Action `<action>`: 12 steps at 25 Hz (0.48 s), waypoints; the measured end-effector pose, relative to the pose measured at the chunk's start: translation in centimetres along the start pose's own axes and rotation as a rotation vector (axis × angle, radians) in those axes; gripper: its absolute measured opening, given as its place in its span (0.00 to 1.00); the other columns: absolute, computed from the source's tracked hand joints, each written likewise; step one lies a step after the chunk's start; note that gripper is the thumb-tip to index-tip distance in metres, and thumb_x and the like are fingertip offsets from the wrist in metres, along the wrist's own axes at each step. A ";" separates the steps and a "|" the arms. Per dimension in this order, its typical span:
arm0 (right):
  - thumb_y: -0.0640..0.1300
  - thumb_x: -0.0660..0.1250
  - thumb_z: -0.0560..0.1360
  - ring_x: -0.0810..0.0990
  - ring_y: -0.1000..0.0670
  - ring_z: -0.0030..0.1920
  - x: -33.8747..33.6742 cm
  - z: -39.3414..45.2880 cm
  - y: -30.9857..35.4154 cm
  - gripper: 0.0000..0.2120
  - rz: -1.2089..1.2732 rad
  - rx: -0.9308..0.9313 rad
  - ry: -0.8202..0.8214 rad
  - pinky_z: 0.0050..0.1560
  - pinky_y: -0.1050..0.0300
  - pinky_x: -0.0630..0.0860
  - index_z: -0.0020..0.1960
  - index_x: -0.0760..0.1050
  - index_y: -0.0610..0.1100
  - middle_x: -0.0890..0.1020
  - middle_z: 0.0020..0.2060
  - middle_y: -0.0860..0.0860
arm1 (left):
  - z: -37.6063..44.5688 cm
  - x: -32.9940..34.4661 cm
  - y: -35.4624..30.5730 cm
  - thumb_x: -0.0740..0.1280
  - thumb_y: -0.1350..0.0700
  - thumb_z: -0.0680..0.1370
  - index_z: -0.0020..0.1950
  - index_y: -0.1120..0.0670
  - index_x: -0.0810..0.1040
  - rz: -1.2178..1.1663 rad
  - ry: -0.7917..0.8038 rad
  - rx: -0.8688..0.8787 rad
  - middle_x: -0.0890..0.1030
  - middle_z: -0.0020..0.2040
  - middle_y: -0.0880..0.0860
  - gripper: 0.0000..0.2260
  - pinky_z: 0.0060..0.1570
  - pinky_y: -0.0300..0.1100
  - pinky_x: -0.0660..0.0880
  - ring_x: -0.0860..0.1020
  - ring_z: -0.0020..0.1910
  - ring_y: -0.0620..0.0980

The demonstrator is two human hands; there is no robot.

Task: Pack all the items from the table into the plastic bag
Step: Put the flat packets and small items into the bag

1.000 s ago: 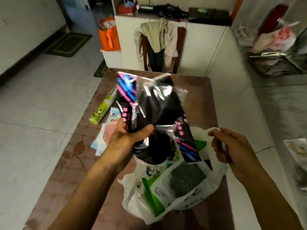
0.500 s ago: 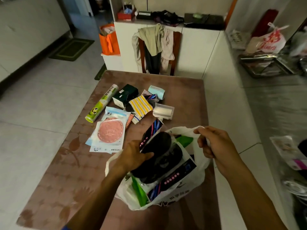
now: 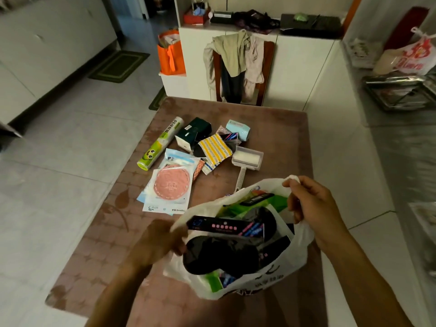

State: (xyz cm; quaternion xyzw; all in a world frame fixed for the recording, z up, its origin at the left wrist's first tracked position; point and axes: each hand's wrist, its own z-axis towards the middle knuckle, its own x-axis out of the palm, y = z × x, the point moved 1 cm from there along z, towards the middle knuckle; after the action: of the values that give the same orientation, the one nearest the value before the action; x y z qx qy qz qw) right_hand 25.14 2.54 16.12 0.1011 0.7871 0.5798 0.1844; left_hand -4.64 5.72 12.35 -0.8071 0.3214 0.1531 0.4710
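A white plastic bag point(image 3: 286, 271) stands open at the near right of the brown table point(image 3: 118, 232). Inside it lies a black item in clear wrap with a pink and blue label point(image 3: 219, 254), on top of green packets. My right hand point(image 3: 311, 204) pinches the bag's far handle. My left hand point(image 3: 158, 241), blurred, is at the bag's left rim; whether it grips the rim is unclear. On the table lie a pink round pad in a packet point(image 3: 171, 187), a green roll point(image 3: 161, 142), a dark green box point(image 3: 193, 133), a yellow striped cloth point(image 3: 215, 149) and a lint roller point(image 3: 246, 159).
A light blue packet point(image 3: 238, 129) lies at the far side of the pile. A chair draped with clothes point(image 3: 238, 67) stands behind the table against white cabinets. An orange bag point(image 3: 171, 54) sits on the left. Tiled floor surrounds the table.
My left hand pushed the wrapped black item down into the bag, let go of it and moved to the bag's left rim. My right hand kept holding the handle.
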 end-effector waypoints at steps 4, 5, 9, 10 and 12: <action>0.42 0.61 0.79 0.63 0.52 0.24 -1.5 -0.8 2.7 0.11 0.094 -0.066 -0.181 0.26 0.61 0.61 0.42 0.80 0.43 0.70 0.23 0.51 | -0.8 -1.5 -6.2 0.64 0.57 0.79 0.41 0.60 0.81 -0.632 -0.009 0.183 0.65 0.25 0.51 0.11 0.25 0.41 0.64 0.63 0.23 0.47; 0.41 0.61 0.79 0.63 0.52 0.23 -2.6 -1.1 3.1 0.11 0.128 -0.063 -0.211 0.25 0.60 0.60 0.42 0.80 0.42 0.70 0.23 0.51 | -1.0 -1.6 -7.7 0.63 0.57 0.80 0.44 0.62 0.80 -0.611 0.014 0.252 0.67 0.25 0.50 0.10 0.24 0.40 0.64 0.64 0.23 0.47; 0.43 0.61 0.76 0.66 0.46 0.23 -3.8 -0.8 0.8 0.11 -0.155 0.075 -0.218 0.26 0.57 0.63 0.39 0.77 0.40 0.72 0.27 0.43 | -0.2 -1.1 -7.5 0.61 0.55 0.80 0.47 0.61 0.80 -0.480 0.077 0.237 0.74 0.28 0.56 0.12 0.28 0.42 0.70 0.70 0.23 0.52; 0.45 0.62 0.75 0.69 0.42 0.25 -3.5 -0.4 0.1 0.10 -0.323 0.078 -0.234 0.28 0.54 0.67 0.39 0.76 0.40 0.74 0.28 0.42 | 0.2 -0.7 -6.7 0.61 0.53 0.81 0.46 0.61 0.80 -0.458 0.092 0.210 0.75 0.29 0.57 0.14 0.28 0.42 0.72 0.72 0.23 0.53; 0.47 0.62 0.75 0.76 0.43 0.30 -2.5 0.5 -0.2 0.09 -0.603 0.021 -0.220 0.30 0.54 0.73 0.43 0.74 0.41 0.78 0.32 0.45 | 1.4 -0.7 -5.2 0.58 0.45 0.81 0.43 0.60 0.82 -0.442 0.048 0.147 0.80 0.31 0.58 0.21 0.31 0.43 0.76 0.77 0.26 0.55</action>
State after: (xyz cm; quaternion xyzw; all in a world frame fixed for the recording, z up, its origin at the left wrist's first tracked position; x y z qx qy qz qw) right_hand 27.68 1.98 16.24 -0.0728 0.7630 0.4764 0.4307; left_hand -1.63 9.00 15.44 -0.8248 0.1582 0.0030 0.5428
